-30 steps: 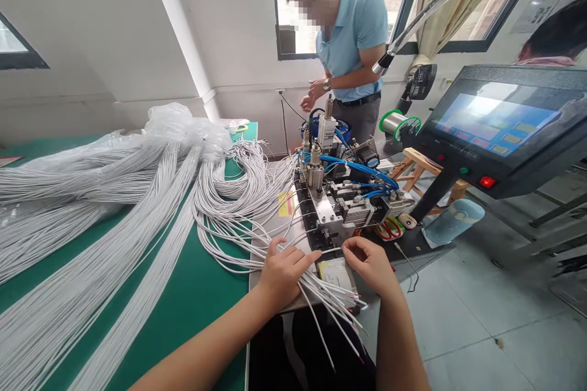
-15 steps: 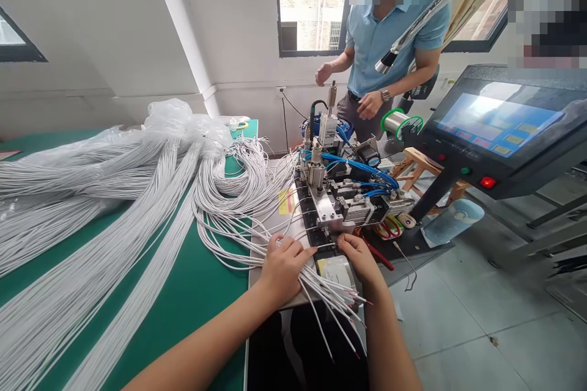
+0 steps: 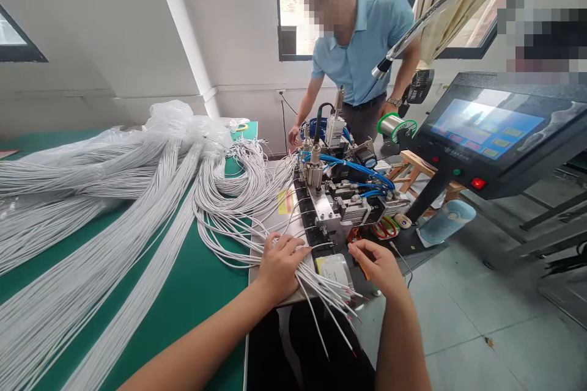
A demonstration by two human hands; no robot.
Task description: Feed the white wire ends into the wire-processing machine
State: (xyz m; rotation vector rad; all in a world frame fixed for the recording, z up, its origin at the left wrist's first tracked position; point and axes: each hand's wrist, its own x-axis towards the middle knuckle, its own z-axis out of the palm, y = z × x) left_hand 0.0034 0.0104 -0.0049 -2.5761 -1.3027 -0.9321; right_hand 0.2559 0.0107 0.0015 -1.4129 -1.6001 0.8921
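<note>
My left hand (image 3: 280,269) is closed over a bundle of white cables (image 3: 323,286) at the edge of the machine base. The bundle's stripped ends, some with red tips, fan out below it. By my left fingertips a single white cable (image 3: 321,245) runs into the front of the wire-processing machine (image 3: 328,208). My right hand (image 3: 378,266) is just right of that cable's end, apart from it, thumb and forefinger pinched together. Whether anything tiny is between those fingertips cannot be made out. A clear round roll (image 3: 334,269) with a yellowish label lies between my hands.
Long white cable bundles (image 3: 151,208), partly wrapped in plastic (image 3: 169,119), cover the green table (image 3: 220,317). A control screen (image 3: 488,125) and a solder wire spool (image 3: 395,127) stand right. Another person (image 3: 362,49) leans behind the machine, under a lamp's flexible neck (image 3: 426,18).
My right hand has moved right, off the cable end at the machine. My left hand has stayed nearly still. The other person has leaned down and to the left, lowering one hand behind the machine.
</note>
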